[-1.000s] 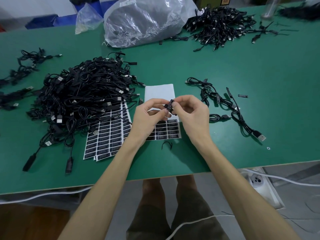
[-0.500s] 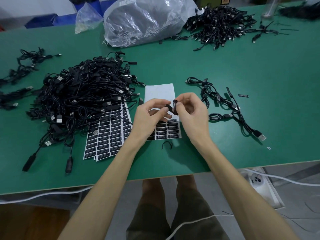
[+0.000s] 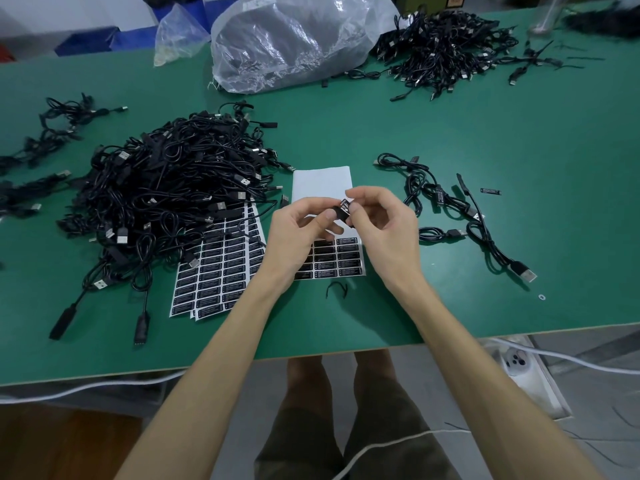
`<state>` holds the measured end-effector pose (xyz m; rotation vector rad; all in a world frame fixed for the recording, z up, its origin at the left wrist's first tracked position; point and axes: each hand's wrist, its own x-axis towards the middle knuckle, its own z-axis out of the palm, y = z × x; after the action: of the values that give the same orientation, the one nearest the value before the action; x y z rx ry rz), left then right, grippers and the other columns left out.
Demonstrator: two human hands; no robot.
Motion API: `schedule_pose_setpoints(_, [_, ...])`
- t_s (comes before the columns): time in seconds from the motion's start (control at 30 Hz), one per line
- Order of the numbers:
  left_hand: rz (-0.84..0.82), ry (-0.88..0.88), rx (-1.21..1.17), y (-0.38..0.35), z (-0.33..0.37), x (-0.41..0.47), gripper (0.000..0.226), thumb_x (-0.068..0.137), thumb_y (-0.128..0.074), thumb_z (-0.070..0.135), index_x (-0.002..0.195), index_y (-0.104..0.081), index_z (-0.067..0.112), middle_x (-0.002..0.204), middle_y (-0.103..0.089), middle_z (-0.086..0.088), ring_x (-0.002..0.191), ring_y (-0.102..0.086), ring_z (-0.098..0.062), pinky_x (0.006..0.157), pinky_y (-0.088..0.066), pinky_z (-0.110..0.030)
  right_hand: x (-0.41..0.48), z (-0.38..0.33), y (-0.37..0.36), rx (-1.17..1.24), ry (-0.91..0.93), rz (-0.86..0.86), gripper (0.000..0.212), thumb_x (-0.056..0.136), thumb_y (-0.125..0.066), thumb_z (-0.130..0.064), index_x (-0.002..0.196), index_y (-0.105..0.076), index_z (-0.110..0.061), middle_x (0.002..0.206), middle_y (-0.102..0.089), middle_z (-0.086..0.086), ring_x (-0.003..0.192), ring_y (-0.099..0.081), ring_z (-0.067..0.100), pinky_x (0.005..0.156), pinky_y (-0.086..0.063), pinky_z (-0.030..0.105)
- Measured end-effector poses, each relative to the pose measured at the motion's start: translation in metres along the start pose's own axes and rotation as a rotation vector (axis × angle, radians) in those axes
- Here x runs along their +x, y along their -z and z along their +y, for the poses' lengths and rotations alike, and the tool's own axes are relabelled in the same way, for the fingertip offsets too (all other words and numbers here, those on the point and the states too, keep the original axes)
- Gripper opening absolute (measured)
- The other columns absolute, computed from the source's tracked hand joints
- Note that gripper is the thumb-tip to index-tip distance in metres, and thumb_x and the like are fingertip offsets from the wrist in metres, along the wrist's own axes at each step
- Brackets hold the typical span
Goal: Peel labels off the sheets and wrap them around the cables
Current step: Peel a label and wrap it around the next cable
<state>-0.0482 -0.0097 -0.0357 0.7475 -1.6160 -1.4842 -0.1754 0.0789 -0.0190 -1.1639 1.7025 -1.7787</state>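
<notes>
Head view, looking down on a flat green table [image 3: 519, 140]. My left hand [image 3: 298, 233] and right hand [image 3: 384, 230] meet just above a partly used white sheet of black rectangular labels [image 3: 341, 259].

My left hand's fingers are curled round a short black plastic block on a thin black cable [image 3: 338, 216], holding it clear of the table; the rest of that cable is hidden behind my hands. My right thumb and forefinger pinch a small glossy black label [image 3: 345, 203] against the top of the block; one end seems to stand up, not yet pressed flat, though it is too small to be sure.

To my left lies a large tangled heap of black USB cables [image 3: 166, 195], touching a fanned stack of full label sheets [image 3: 214, 275]. To my right, well apart from the heap, lie a few loose black cables [image 3: 446, 209], with one stray black label strip [image 3: 490, 191] beyond them.

Risks, as I judge them:
- If my right pinch slips, the free end may fold onto itself or stick to my fingertip.
- If the block turns in my left hand, the label would wrap crooked and its edges would not meet.
- Pressing too soon could trap a crease.
- A dropped cable could snag the sheet beneath.
</notes>
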Motion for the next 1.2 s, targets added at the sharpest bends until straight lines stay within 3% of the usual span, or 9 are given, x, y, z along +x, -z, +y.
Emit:
schedule_pose_setpoints(0.27, [0.017, 0.004, -0.011, 0.0011, 0.0013, 0.0004, 0.014, 0.096, -0.069, 0.008, 0.11, -0.074, 0.009, 0.093, -0.076, -0.003, 0.079, -0.072, -0.018, 0.078, -0.057, -0.034, 0.0008, 0.0004, 0.0002, 0.054, -0.015, -0.001, 0.014, 0.096, -0.065, -0.001, 0.108, -0.069, -0.008, 0.091, -0.073, 0.008, 0.083, -0.07, 0.03, 0.084, -0.058, 0.045])
schedule_pose_setpoints(0.87, [-0.018, -0.037, -0.095, 0.0005, 0.0035, -0.0016, 0.015, 0.093, -0.071, 0.002, 0.108, -0.074, 0.006, 0.091, -0.078, -0.003, 0.082, -0.076, -0.023, 0.079, -0.06, -0.029, 0.0019, 0.0049, -0.0007, 0.073, -0.024, 0.009, 0.016, 0.093, -0.067, -0.001, 0.105, -0.069, -0.011, 0.092, -0.072, 0.008, 0.083, -0.068, 0.034, 0.082, -0.059, 0.047])
schedule_pose_setpoints(1.07, [-0.021, -0.034, -0.084, 0.0011, 0.0032, -0.0022, 0.018, 0.092, -0.074, 0.006, 0.109, -0.075, 0.006, 0.093, -0.078, -0.003, 0.084, -0.076, -0.023, 0.081, -0.059, -0.03, 0.0025, 0.0058, -0.0015, 0.079, -0.037, -0.003, 0.016, 0.093, -0.066, -0.001, 0.105, -0.069, -0.012, 0.091, -0.071, 0.006, 0.079, -0.066, 0.023, 0.084, -0.059, 0.051])
schedule_pose_setpoints(1.2, [-0.025, -0.031, -0.085, 0.0005, 0.0049, -0.0017, 0.02, 0.091, -0.074, 0.002, 0.111, -0.074, 0.004, 0.091, -0.078, 0.001, 0.084, -0.075, -0.021, 0.081, -0.059, -0.028, 0.0021, 0.0049, -0.0007, 0.088, -0.037, 0.002, 0.016, 0.093, -0.066, 0.0, 0.106, -0.069, -0.01, 0.092, -0.071, 0.009, 0.082, -0.069, 0.031, 0.084, -0.059, 0.052])
